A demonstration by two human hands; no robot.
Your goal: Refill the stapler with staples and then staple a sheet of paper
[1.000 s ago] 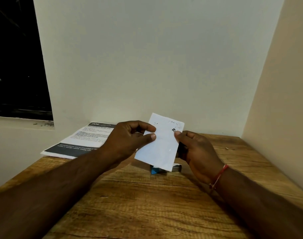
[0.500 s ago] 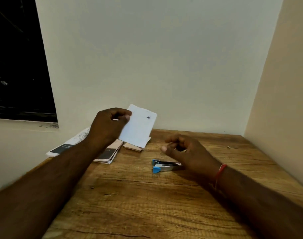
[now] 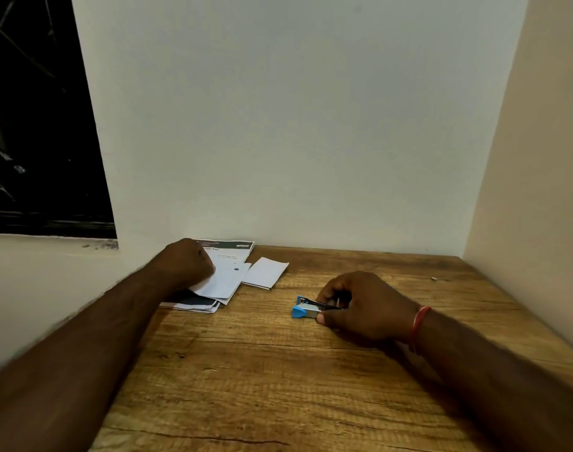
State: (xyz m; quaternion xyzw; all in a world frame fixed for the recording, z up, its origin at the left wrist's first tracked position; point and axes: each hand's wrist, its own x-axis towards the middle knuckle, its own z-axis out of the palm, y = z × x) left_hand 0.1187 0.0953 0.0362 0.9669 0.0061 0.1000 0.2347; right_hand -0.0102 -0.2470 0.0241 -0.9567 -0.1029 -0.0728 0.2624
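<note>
A small blue and silver stapler [image 3: 306, 309] lies on the wooden table [image 3: 278, 370], right of centre. My right hand [image 3: 360, 305] rests on the table with thumb and fingers closed around the stapler's rear end. A folded white sheet of paper [image 3: 225, 280] with a small dark mark lies on a stack of printed papers [image 3: 194, 303] at the table's far left. My left hand [image 3: 187, 264] is on that sheet's left edge, fingers curled, holding it down. No loose staples are visible.
Another folded white slip [image 3: 265, 272] lies just right of the paper stack. A tiny pale object [image 3: 434, 279] sits near the far right of the table. Walls close off the back and right side; a dark window [image 3: 34, 125] is at the left.
My left hand carried the white sheet away to the left and set it down on the paper stack. My right hand let go of the sheet, dropped to the table and took hold of the stapler.
</note>
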